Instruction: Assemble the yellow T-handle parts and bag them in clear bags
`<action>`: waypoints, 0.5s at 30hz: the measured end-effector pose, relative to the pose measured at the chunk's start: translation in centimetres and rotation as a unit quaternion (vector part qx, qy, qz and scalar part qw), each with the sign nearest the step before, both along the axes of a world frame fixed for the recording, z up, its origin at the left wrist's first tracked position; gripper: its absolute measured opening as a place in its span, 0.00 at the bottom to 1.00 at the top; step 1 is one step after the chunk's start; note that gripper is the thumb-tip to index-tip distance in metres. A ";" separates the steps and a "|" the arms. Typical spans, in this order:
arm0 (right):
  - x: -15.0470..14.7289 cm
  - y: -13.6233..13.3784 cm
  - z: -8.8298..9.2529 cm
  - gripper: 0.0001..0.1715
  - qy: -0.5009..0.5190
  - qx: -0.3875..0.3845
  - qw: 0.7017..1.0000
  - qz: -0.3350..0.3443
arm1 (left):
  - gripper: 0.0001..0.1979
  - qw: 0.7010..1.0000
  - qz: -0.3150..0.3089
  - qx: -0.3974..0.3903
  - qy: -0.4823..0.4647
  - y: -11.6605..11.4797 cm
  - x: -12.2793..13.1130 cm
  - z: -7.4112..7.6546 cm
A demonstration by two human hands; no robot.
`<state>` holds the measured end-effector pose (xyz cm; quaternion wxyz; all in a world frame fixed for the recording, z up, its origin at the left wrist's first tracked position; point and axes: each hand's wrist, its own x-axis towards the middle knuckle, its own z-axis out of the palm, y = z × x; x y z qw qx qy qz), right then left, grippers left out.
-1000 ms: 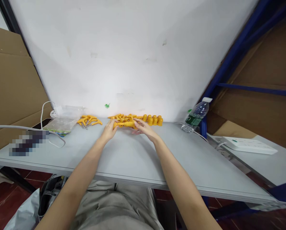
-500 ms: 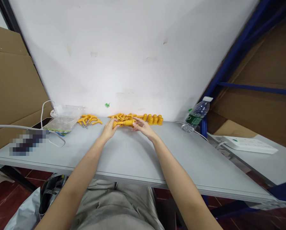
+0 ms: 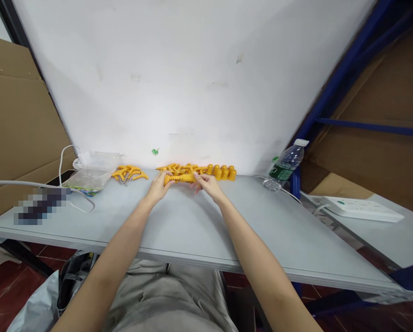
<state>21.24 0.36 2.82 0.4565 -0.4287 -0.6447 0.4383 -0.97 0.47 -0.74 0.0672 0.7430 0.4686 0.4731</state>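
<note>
A ridged yellow plastic piece [image 3: 182, 178] lies crosswise between my two hands, just above the grey table. Its left end is gripped by my left hand [image 3: 158, 185], fingers closed round it. At the other end, my right hand [image 3: 206, 182] pinches it between thumb and fingers, partly hiding that end. Behind them, several branched yellow pieces [image 3: 174, 167] lie along the wall. Yellow cup-like pieces [image 3: 223, 172] stand in rows right of these. To the left rests a pile of curved yellow pieces [image 3: 127, 172] with small metal chains [image 3: 124, 181].
Left on the table [image 3: 189, 226] are a clear plastic bag [image 3: 89, 180], a white cable [image 3: 84, 207] and a blurred-out dark object [image 3: 42, 206]. A water bottle [image 3: 286, 163] leans by the blue frame at right. Beyond it is a white power strip [image 3: 362, 208].
My right hand has shifted slightly and its thumb now presses on the right end of the yellow piece. My left hand has hardly moved and keeps its hold.
</note>
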 end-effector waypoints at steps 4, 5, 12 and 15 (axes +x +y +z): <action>0.8 -0.1 0.3 0.31 0.013 0.014 0.998 0.055 | 0.09 1.000 -0.003 0.007 0.002 0.2 0.0 -0.1; 0.8 -0.1 0.2 0.32 0.017 0.014 0.998 0.055 | 0.09 1.000 -0.004 0.009 0.003 0.2 0.0 -0.1; 0.0 0.1 -0.1 0.27 0.035 0.011 0.999 0.014 | 0.09 1.000 -0.003 0.009 0.005 -0.1 0.0 0.0; -0.3 -0.2 0.0 0.29 0.038 0.016 0.999 0.015 | 0.09 1.000 -0.001 0.011 0.009 -0.2 0.1 0.1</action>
